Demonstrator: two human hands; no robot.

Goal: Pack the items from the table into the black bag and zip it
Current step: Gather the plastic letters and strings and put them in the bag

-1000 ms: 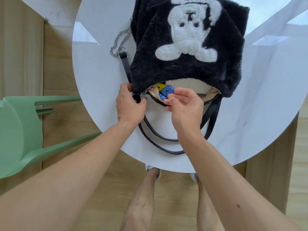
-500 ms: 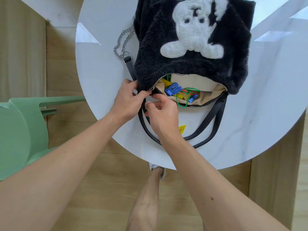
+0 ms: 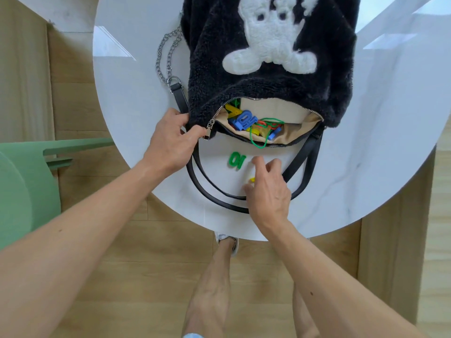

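The fuzzy black bag (image 3: 266,89) with a white bear patch lies on the white round table (image 3: 378,142), mouth open toward me. Inside its beige lining sit colourful plastic pieces (image 3: 253,123) and a green cord. My left hand (image 3: 173,140) grips the bag's left corner beside the zipper pull (image 3: 210,128). A green "10" piece (image 3: 236,160) lies on the table between the black handles (image 3: 214,191). My right hand (image 3: 268,189) hovers just right of it, fingers curled over a small yellow piece (image 3: 251,179); whether it grips that piece is unclear.
A silver chain strap (image 3: 166,59) trails left of the bag. A green chair (image 3: 26,181) stands at the left beside the table. Wooden floor and my legs show below the table's near edge.
My right hand left the bag's zipper corner and moved down and right to the yellow piece. The green "10" piece now shows on the table. My left hand stays on the corner.
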